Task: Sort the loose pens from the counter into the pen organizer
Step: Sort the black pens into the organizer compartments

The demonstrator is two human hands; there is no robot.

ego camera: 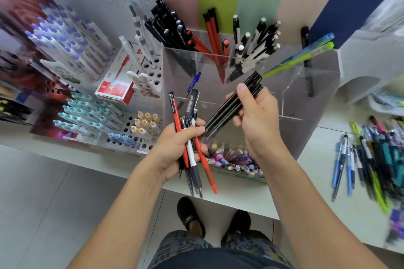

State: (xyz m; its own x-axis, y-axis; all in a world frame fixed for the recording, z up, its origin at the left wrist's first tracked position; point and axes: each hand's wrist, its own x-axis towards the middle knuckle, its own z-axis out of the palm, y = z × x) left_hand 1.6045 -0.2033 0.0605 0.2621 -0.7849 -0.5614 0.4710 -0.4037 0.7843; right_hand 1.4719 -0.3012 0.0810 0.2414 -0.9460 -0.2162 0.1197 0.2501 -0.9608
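Your right hand [254, 113] was curled round a small bunch of black pens [235, 105], thumb laid along the top of them and fingers wrapped beneath; the bunch slanted up and away over the clear pen organizer [323, 76], its lower tips pointing down toward your other hand. Your left hand [178, 146] gripped a mixed handful of pens [190, 137], red, black and white ones, thumb pressed across their middle; their caps stood up in front of the organizer's front wall and their points hung below your palm, over the edge of the white counter [306, 203]. The two bunches nearly met, though you could not tell whether they touched; both hands were held above a low tray of pastel pens [236, 159] set at the counter's front. The organizer stood behind them, its back compartments already holding black pens, red ones [213, 37], black-and-white ones [255, 43] and a pair of blue and green ones [306, 57] leaning to the right; a single blue pen [193, 83] leaned in a nearer compartment. The loose pens [371, 159] lay in a blurred heap on the counter, well off to your right.
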